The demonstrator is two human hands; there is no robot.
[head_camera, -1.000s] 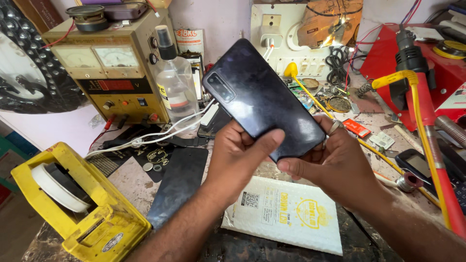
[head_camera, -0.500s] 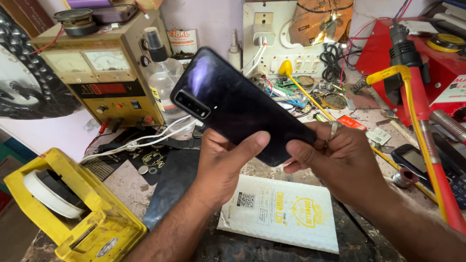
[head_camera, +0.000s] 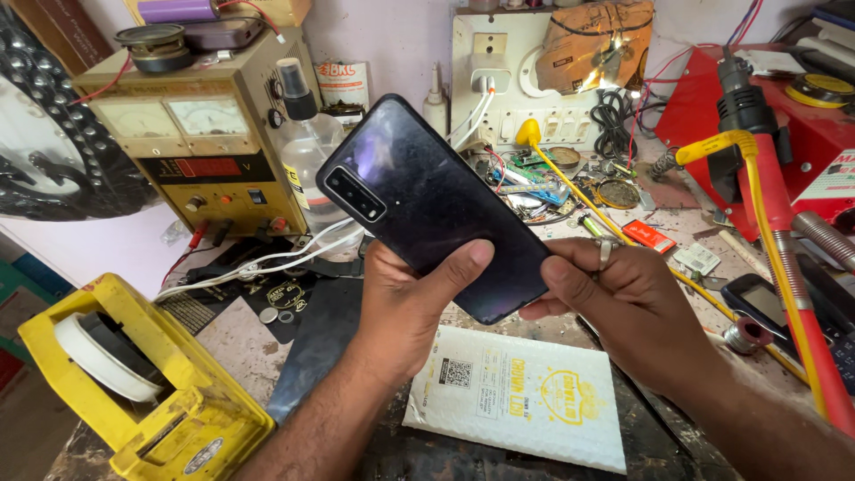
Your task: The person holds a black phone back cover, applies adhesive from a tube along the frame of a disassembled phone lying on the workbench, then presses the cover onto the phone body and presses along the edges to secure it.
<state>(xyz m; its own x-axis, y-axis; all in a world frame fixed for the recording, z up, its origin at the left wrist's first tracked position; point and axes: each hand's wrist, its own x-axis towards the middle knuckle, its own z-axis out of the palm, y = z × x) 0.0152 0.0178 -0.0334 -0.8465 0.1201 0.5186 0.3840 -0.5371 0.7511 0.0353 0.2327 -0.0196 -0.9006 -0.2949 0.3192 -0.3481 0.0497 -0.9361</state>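
Resting tilted above the desk [head_camera: 240, 347], a black smartphone [head_camera: 436, 205] shows its glossy back to the camera, with the camera strip at its upper left corner and its lower end pointing down to the right. The left hand [head_camera: 405, 303] cups it from below, thumb laid across the back near the lower edge, so this grip is closed on the phone. The right hand [head_camera: 623, 303], a ring on one finger, pinches the phone's lower right end between thumb and fingertips, likewise closed on it. Just below both hands a white padded envelope [head_camera: 517, 401] with yellow print lies flat. At the left, a yellow tape dispenser [head_camera: 134, 383] sits at the desk's near edge. Behind the phone stand a clear spray bottle [head_camera: 303, 142] and a beige bench power supply [head_camera: 196, 142], with white cables [head_camera: 258, 263] trailing in front of them. A red stand [head_camera: 757, 107] with a yellow hose [head_camera: 775, 240] occupies the right side.
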